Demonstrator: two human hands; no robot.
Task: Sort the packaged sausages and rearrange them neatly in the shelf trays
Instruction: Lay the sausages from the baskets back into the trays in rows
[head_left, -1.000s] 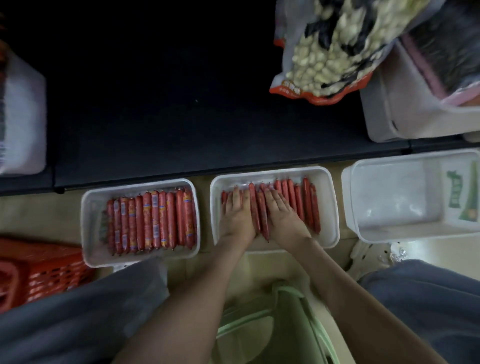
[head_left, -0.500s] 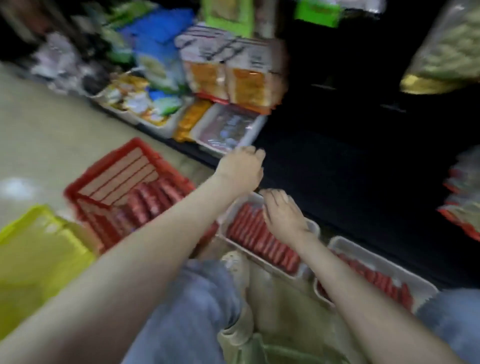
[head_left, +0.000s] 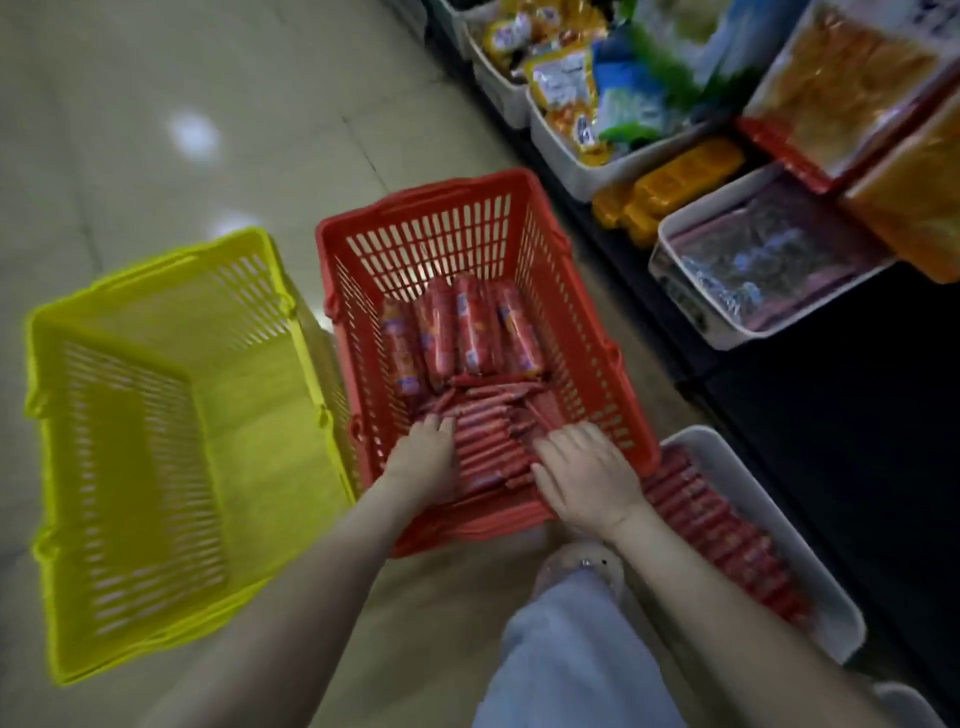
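head view: both my hands are in the red basket (head_left: 441, 234). my left hand (head_left: 423, 457) lies flat on the thin sausages (head_left: 485, 441). my right hand (head_left: 587, 475) curls into them, and i cannot tell if it grips any. a row of sausages (head_left: 717, 525) fills the white tray (head_left: 800, 551) just right of the basket.

Two hands in basket (head_left: 431, 234).
Left hand (head_left: 423, 457), right hand (head_left: 587, 475) on thin sausages (head_left: 488, 436) in basket; thick sausages (head_left: 467, 332) just beyond; second basket (head_left: 260, 415) left of left hand; tray (head_left: 779, 525) right of right hand.
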